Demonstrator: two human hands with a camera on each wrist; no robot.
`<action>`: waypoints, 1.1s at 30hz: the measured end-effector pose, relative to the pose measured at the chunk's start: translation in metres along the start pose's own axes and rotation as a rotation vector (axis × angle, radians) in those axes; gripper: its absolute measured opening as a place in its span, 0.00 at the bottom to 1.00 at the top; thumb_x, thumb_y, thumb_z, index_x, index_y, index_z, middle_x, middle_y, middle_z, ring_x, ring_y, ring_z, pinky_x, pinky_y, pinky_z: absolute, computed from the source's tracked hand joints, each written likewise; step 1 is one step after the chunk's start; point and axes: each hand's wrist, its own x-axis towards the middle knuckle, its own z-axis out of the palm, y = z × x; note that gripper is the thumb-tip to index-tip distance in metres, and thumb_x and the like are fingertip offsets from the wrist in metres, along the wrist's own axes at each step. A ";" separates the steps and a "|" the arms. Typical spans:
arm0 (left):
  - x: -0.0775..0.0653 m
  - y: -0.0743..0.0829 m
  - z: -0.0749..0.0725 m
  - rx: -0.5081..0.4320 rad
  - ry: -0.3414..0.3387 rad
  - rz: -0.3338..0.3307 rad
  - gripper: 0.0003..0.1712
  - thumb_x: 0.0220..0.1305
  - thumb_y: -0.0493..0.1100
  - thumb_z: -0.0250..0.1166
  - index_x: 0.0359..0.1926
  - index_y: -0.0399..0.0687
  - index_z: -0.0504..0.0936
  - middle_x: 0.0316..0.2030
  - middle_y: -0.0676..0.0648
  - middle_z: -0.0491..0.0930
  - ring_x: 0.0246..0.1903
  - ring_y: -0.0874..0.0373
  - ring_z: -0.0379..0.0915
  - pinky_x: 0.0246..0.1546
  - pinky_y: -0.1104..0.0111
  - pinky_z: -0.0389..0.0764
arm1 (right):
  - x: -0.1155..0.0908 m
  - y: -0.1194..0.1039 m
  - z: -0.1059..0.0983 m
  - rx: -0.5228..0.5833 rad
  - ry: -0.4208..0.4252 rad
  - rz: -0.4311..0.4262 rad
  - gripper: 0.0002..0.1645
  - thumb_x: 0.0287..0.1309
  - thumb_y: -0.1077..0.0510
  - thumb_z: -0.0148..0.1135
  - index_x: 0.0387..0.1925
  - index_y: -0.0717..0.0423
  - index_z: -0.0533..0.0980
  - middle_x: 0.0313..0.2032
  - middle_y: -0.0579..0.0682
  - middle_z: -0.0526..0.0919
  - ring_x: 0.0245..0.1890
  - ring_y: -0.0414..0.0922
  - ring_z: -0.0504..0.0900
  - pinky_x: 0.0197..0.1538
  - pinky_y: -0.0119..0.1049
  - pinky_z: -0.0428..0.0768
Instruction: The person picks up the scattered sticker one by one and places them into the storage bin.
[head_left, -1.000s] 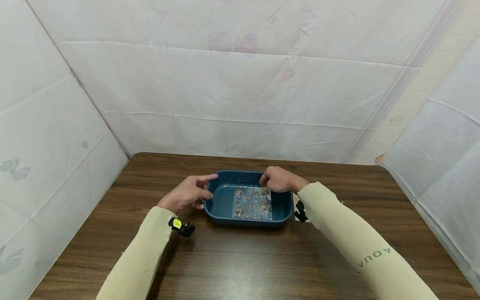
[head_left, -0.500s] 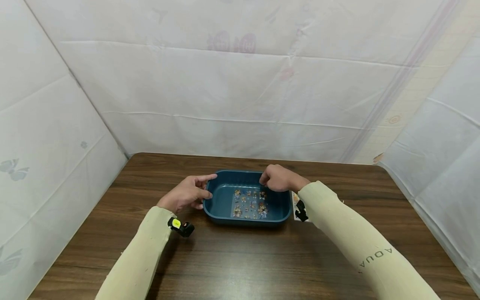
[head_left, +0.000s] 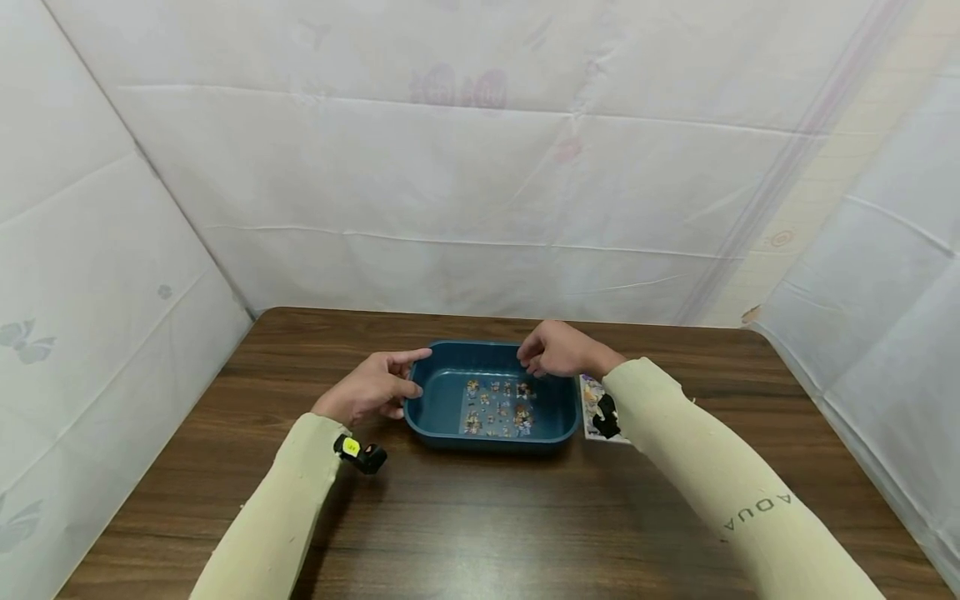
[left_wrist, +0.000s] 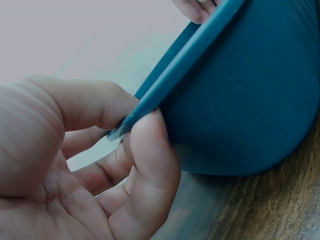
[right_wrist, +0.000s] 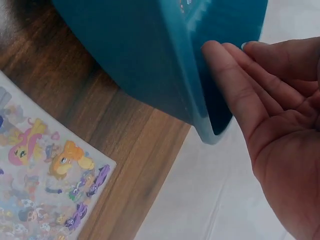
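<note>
A teal plastic tub (head_left: 492, 442) stands on the table. On its floor lies a clear sticker sheet (head_left: 497, 410) with several small colourful figures. At the tub's left end my left hand (head_left: 367, 387) pinches the rim; the left wrist view has the thumb inside and the curled fingers outside. My right hand (head_left: 561, 350) hovers over the tub's back right part, above the sheet's far right corner. In the right wrist view its fingers (right_wrist: 235, 90) reach inside past the rim, only slightly bent, with the thumb close beside them and no object showing between.
A white card (head_left: 597, 414) printed with cartoon ponies lies right of the tub, partly hidden by the right wrist's camera. The brown wooden table (head_left: 465, 525) meets pale hanging sheeting (head_left: 390, 192) at the back and sides.
My right hand has risen slightly away from the sheet's far right corner, uncovering more of the printed card. The sheet's pale sheen has faded. My left hand has stayed on the rim.
</note>
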 end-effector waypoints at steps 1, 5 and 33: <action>0.000 0.000 0.000 0.001 0.000 0.000 0.44 0.67 0.30 0.65 0.80 0.57 0.63 0.36 0.46 0.64 0.23 0.57 0.61 0.23 0.67 0.77 | 0.000 0.000 -0.001 0.017 0.002 0.003 0.19 0.71 0.73 0.53 0.59 0.72 0.80 0.55 0.67 0.85 0.51 0.55 0.89 0.53 0.42 0.88; 0.002 -0.001 -0.002 0.001 0.001 0.002 0.45 0.67 0.30 0.65 0.80 0.57 0.63 0.37 0.46 0.65 0.22 0.57 0.62 0.23 0.68 0.77 | -0.002 -0.002 -0.004 0.076 0.008 0.009 0.18 0.72 0.73 0.53 0.58 0.73 0.80 0.55 0.68 0.85 0.51 0.57 0.89 0.53 0.43 0.88; 0.000 -0.004 -0.007 0.015 0.018 -0.003 0.43 0.67 0.31 0.65 0.80 0.56 0.65 0.38 0.45 0.65 0.21 0.57 0.65 0.23 0.69 0.79 | -0.029 0.018 -0.026 0.265 0.026 0.027 0.14 0.72 0.69 0.56 0.53 0.73 0.80 0.48 0.71 0.84 0.36 0.49 0.86 0.46 0.43 0.90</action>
